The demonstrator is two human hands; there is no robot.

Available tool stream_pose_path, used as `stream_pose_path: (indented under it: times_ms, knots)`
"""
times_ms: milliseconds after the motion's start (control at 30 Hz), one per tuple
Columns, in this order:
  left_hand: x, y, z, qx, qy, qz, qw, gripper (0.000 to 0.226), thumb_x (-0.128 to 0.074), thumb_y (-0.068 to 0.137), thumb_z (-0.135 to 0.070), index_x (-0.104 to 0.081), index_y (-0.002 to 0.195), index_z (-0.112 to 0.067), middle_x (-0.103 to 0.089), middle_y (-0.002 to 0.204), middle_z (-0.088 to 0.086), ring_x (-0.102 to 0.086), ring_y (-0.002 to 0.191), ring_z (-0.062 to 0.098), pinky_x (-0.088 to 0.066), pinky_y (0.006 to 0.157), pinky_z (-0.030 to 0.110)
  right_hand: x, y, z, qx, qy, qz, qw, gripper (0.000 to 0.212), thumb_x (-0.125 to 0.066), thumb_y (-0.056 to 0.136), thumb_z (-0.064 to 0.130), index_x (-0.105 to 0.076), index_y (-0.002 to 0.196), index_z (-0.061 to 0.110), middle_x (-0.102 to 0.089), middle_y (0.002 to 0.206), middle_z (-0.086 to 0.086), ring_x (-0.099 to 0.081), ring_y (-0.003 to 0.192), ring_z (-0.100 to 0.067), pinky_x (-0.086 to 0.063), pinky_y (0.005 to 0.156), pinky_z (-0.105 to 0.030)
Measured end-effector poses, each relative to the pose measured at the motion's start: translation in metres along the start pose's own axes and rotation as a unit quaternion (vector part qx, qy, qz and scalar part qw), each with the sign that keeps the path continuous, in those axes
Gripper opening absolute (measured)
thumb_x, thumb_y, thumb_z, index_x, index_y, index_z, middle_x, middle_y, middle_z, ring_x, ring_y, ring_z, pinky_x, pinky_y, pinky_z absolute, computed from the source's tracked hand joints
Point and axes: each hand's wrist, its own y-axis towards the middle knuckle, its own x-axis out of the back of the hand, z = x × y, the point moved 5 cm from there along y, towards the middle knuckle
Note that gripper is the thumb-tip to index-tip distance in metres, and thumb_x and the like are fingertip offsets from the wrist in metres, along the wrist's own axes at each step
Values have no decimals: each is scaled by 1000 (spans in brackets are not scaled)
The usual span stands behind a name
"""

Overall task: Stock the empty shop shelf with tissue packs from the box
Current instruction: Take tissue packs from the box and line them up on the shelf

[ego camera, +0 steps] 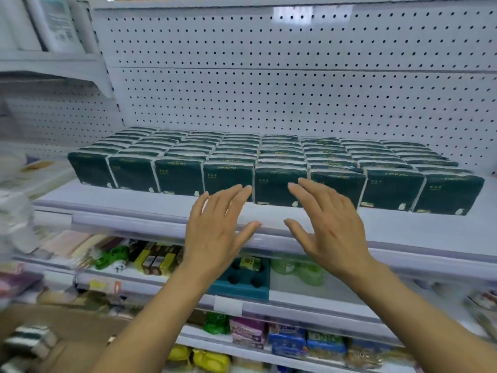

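Observation:
Dark green tissue packs (279, 184) fill the white shelf (134, 203) in several rows, standing side by side from left to right. My left hand (217, 227) and my right hand (330, 224) hover in front of the middle packs, fingers straight and spread, palms facing each other. Neither hand holds anything. The fingertips lie just in front of one front-row pack, and whether they touch it is unclear. A cardboard box (67, 332) sits at the lower left, with more green packs (29, 337) showing in it.
White pegboard (295, 76) backs the shelf. Lower shelves hold a teal tray (242, 281), green items, and coloured packets (285, 337). Another shelf unit with goods stands at the left (40, 63).

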Motion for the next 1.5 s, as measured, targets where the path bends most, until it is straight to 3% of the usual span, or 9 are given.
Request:
stream_pose_path:
  times_ms: [233,467,667,767,900,1033,1200,1333,1500]
  knots:
    - [62,-102,90,53,47,38,997,57,-50,95,-52,-52,139,-15,-61,130,2,-55,118,20,-41,102,44,-48,-7,144,82,72,55,993,52,-52,92,40,-46,137,16,-54,135,-9,-54,115,-30,-46,87,-43]
    - [119,-228,231,127,108,189,968,57,-44,93,-57,-51,139,-23,-55,136,4,-53,122,25,-43,103,51,-133,-2,316,98,90,192,972,50,-45,94,50,-47,137,24,-49,140,-8,-51,120,-32,-44,92,-47]
    - [156,-325,344,219,109,281,928,60,-35,92,-60,-51,136,-24,-61,128,2,-60,114,25,-41,103,48,-195,-9,436,95,138,280,945,51,-57,90,48,-51,134,23,-53,135,-5,-56,116,-29,-52,77,-41]
    - [169,-374,392,281,99,310,903,62,-35,90,-59,-54,135,-22,-63,126,2,-61,113,27,-46,96,45,-229,-21,477,89,163,335,924,49,-53,92,49,-52,134,24,-54,131,-2,-57,112,-26,-54,67,-37]
    - [175,-437,448,367,80,354,857,65,-35,87,-61,-52,136,-23,-61,127,3,-60,111,29,-49,87,42,-273,-35,529,90,192,411,887,48,-46,97,49,-43,140,28,-47,136,2,-52,119,-23,-54,73,-39]
    - [159,-490,478,443,35,381,811,55,-54,93,-47,-45,142,-24,-54,133,4,-53,120,28,-46,93,42,-313,-50,567,116,181,480,850,48,-40,99,49,-35,144,31,-43,137,5,-53,114,-18,-40,67,-29]
    - [109,-538,511,495,5,410,766,62,-58,94,-41,-34,148,-22,-45,144,5,-47,128,25,-45,99,40,-389,-76,607,89,219,544,805,48,-48,95,49,-40,139,29,-48,135,3,-52,117,-18,-48,88,-35]
    - [54,-564,547,507,-9,423,751,72,-61,91,-46,-29,151,-21,-45,142,7,-46,128,27,-41,104,41,-461,-107,632,65,242,577,778,53,-51,94,48,-35,139,27,-52,128,0,-52,114,-20,-46,88,-36]
    - [-11,-600,577,491,40,451,744,105,-68,77,-63,-9,155,-23,-17,161,8,-18,147,26,-7,121,46,-543,-147,658,15,298,598,744,62,-54,86,56,-25,135,32,-50,120,1,-53,108,-20,-48,89,-43]
